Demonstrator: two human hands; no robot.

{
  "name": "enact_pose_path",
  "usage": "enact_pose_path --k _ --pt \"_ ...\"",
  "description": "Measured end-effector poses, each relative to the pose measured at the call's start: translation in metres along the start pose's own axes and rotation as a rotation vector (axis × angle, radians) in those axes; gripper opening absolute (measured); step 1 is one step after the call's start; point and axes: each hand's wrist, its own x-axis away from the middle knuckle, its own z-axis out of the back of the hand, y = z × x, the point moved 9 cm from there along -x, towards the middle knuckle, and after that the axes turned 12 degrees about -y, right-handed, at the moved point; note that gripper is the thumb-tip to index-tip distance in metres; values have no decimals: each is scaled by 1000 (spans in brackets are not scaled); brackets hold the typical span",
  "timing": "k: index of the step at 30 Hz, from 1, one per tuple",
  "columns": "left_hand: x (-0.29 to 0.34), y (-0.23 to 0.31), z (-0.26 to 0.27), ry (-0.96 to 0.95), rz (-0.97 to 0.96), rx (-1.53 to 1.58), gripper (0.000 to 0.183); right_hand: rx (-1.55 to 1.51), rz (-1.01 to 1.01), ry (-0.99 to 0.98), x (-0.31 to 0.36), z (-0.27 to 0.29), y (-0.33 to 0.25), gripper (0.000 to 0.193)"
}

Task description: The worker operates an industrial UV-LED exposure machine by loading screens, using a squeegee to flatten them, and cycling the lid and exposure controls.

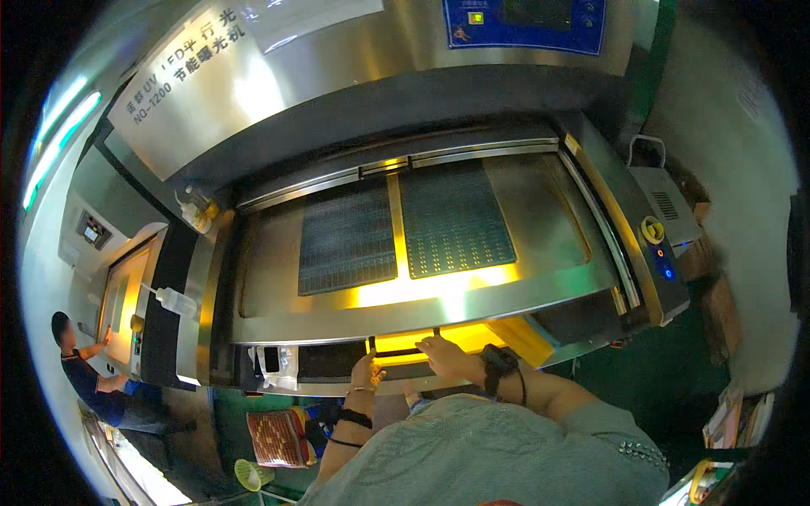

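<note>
A wide metal framed tray of an exposure machine lies in front of me, with two dark patterned panels side by side on it. Two short black handles hang from its front edge. My left hand is closed at the left handle. Curled at the right handle is my right hand, its fingertips partly hidden. Bright yellow sheets lie on the shelf below the tray, just beyond my hands.
At right, the machine's side carries a yellow knob and lit buttons. Left of the tray lie squeeze bottles. A pale bag sits on the lower shelf. A co-worker stands at another machine, far left. A patterned cushion is below.
</note>
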Motion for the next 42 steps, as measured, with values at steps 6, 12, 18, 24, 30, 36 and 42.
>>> enact_pose_path --k 6,12,18,24,30,36,42 --pt "-16 -42 6 -220 131 153 22 36 -23 -411 10 -59 -23 39" --pt "-2 -74 13 -466 200 92 20 -42 -122 -555 19 -79 -35 37" --pt "37 -65 -1 -304 177 124 14 93 -114 -651 16 -86 -43 39" --pt "47 -86 12 -385 181 166 12 -9 -190 -617 29 -118 -34 36" --pt "104 -49 2 -591 45 119 20 86 -52 -720 39 -88 -73 35" --pt "191 65 -36 -840 -78 306 33 34 -12 -551 29 70 -150 27" --pt "224 181 -67 -1281 -510 39 52 238 187 78 23 230 -210 26"
